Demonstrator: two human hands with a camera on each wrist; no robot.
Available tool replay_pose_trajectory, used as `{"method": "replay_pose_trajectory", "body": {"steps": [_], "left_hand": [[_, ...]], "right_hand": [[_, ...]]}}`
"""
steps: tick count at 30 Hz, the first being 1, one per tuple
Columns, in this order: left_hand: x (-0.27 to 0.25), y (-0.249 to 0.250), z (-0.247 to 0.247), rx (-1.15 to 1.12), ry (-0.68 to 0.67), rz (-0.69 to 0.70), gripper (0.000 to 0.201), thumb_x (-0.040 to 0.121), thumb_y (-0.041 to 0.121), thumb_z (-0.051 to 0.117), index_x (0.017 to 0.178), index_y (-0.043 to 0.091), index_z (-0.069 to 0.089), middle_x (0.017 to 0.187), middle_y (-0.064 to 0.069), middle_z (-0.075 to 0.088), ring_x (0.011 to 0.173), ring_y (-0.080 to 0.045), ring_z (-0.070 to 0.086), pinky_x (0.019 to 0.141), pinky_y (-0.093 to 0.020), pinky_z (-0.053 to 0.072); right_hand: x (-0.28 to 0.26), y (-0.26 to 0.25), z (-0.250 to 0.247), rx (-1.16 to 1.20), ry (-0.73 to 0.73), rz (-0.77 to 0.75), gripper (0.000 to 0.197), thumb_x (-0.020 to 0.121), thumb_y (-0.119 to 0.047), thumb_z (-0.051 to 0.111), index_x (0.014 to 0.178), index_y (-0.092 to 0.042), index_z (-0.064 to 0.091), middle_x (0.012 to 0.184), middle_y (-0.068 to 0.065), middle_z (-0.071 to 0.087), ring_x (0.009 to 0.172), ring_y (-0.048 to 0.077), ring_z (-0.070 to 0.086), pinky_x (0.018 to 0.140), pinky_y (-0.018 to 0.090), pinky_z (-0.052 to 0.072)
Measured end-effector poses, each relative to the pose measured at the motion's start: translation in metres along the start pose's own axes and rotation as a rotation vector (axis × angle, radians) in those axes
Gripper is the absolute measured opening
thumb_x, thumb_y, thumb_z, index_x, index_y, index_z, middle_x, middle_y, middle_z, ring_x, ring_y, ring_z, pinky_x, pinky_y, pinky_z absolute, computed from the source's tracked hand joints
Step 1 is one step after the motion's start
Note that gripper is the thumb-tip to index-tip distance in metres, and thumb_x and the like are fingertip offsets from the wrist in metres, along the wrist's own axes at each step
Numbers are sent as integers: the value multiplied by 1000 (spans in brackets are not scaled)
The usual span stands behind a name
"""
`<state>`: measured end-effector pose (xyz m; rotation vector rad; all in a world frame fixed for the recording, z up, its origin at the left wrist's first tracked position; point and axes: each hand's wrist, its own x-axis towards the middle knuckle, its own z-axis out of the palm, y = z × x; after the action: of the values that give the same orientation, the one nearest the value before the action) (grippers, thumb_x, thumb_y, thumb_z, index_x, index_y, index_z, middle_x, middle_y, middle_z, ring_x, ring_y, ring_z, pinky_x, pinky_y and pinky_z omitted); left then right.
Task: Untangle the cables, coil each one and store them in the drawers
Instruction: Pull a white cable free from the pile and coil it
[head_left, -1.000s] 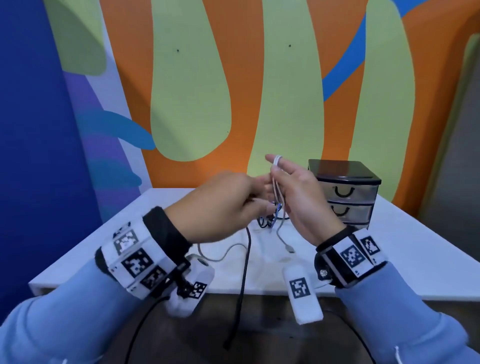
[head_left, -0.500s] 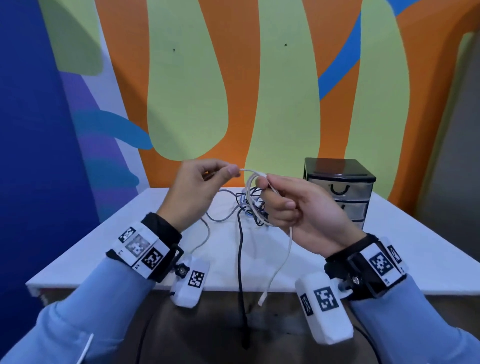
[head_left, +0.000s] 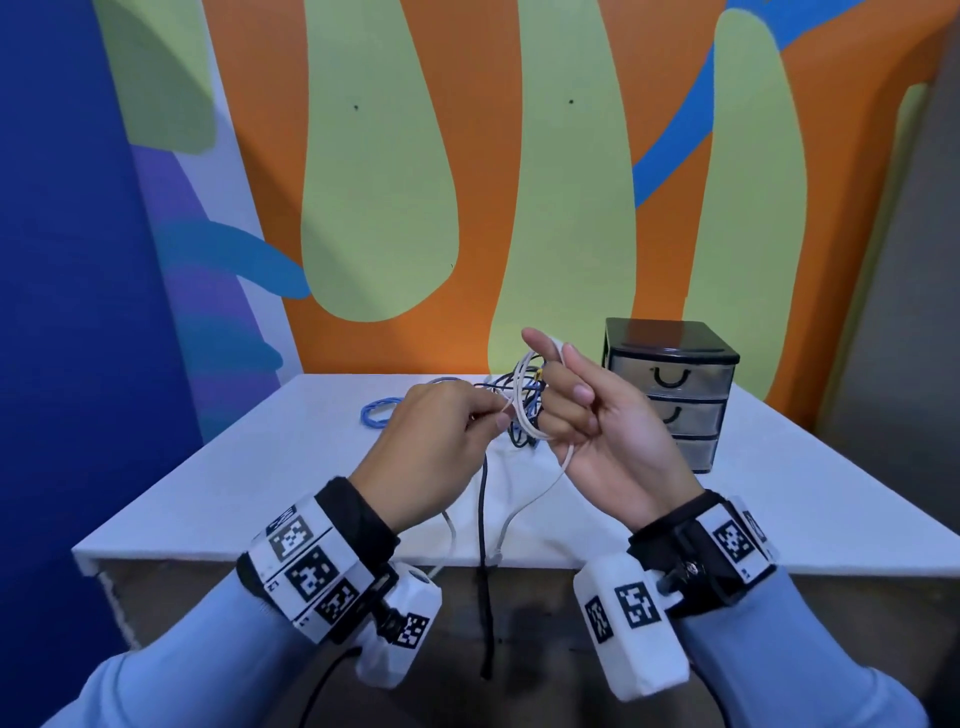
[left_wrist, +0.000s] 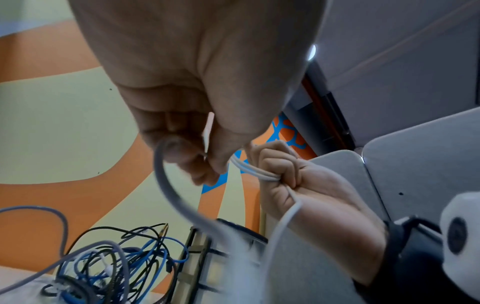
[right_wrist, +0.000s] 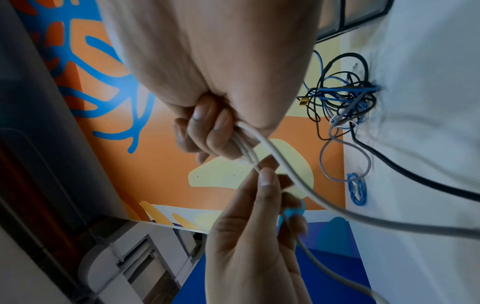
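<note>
White cable (head_left: 522, 395) was the item in hand: several loops of it were gathered in the right hand (head_left: 597, 436), whose lower fingers were curled round the bundle while the index finger and thumb stood raised, held above the white table (head_left: 270, 467). The left hand (head_left: 436, 441) pinched a strand of the same cable between thumb and fingertips, just beside the right hand's loops. In the left wrist view the loops (left_wrist: 255, 170) passed through the closed right fist as three or four parallel strands.

The coil stood roughly upright, its long axis near vertical and its open face turned toward the left hand. One free tail (head_left: 524, 506) hung down from the right palm to the table's front edge; its end pointed downward.

Behind the hands, the tangle of blue and black cables (head_left: 524, 415) lay on the table. A thick black cable (head_left: 484, 545) ran from it over the front edge and hung below. A small blue coil (head_left: 382, 410) lay apart to the left. The three-drawer unit (head_left: 670, 395) stood to the right, all drawers appearing closed.

Risks, as judged:
- The loops could spring apart if the right fingers relaxed, since nothing ties the coil.
- The hanging tail could snag the black cable nearby.
- A grey strand at the left hand appeared to lead toward the tangle; pulling could drag the pile.
</note>
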<state>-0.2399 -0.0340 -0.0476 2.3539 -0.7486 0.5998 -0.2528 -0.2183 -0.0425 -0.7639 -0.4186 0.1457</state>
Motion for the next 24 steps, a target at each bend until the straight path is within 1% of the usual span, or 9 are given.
{"method": "replay_pose_trajectory", "body": {"steps": [3, 5, 8, 12, 14, 17, 19, 21, 24], "left_hand": [[-1, 1, 0, -56, 62, -47, 19, 103, 29, 66, 93, 24, 80, 89, -3, 55, 83, -11, 50, 76, -36, 40], [0, 0, 1, -115, 35, -41, 22, 100, 28, 71, 82, 17, 78, 72, -11, 50, 68, -16, 37, 66, -39, 35], [-2, 0, 3, -398, -10, -104, 15, 94, 18, 78, 79, 16, 82, 61, -3, 41, 64, -17, 30, 60, -33, 28], [-6, 3, 2, -718, 24, -184, 11, 90, 4, 79, 99, 8, 84, 86, -12, 77, 75, -17, 60, 75, -36, 55], [-8, 0, 1, -804, -7, -188, 16, 93, 7, 77, 108, 5, 82, 105, -22, 78, 90, -25, 68, 92, -43, 58], [-8, -1, 3, -715, -38, -188, 11, 99, 8, 71, 103, 4, 80, 104, -30, 72, 87, -33, 64, 89, -45, 55], [-9, 1, 6, -698, -13, -241, 14, 105, 7, 62, 99, 2, 74, 98, -26, 74, 82, -31, 68, 90, -49, 56], [-13, 3, 9, -697, -36, -292, 17, 109, 11, 54, 99, 4, 67, 84, -18, 75, 70, -23, 69, 77, -43, 56], [-22, 6, 14, -414, -128, -175, 20, 111, 17, 50, 104, 19, 68, 69, -1, 63, 54, -18, 58, 60, -31, 48]], "right_hand": [[-6, 3, 2, 81, -18, 51, 31, 108, -23, 44, 127, -6, 61, 62, -7, 27, 48, 10, 15, 46, 23, 17], [-8, 5, 6, 109, -40, 70, 25, 108, -23, 44, 118, -8, 61, 61, -7, 27, 47, 10, 13, 43, 22, 20], [-10, 8, 10, 74, -50, 59, 23, 108, -22, 43, 108, -8, 62, 59, -7, 26, 46, 10, 13, 42, 21, 23], [-6, 9, 10, -45, 2, 24, 21, 108, -21, 44, 106, -7, 60, 61, -5, 29, 43, 5, 22, 48, 20, 19], [-6, 9, 11, -79, 11, 11, 20, 109, -20, 42, 107, -6, 57, 62, -4, 30, 43, 6, 23, 47, 19, 23], [-6, 6, 14, -40, 7, -6, 21, 111, -19, 40, 106, -6, 56, 62, -3, 30, 43, 6, 22, 47, 16, 39], [-6, 2, 12, -22, -8, -38, 22, 111, -20, 40, 111, -6, 57, 62, -5, 32, 43, 5, 25, 44, 17, 32], [-5, -2, 8, -53, 12, -95, 29, 110, -21, 41, 124, -3, 59, 67, -5, 41, 46, 6, 29, 47, 19, 29], [-3, -2, 5, -142, 67, -212, 35, 111, -17, 42, 137, 1, 57, 88, 2, 67, 56, 7, 46, 55, 16, 41]]}}
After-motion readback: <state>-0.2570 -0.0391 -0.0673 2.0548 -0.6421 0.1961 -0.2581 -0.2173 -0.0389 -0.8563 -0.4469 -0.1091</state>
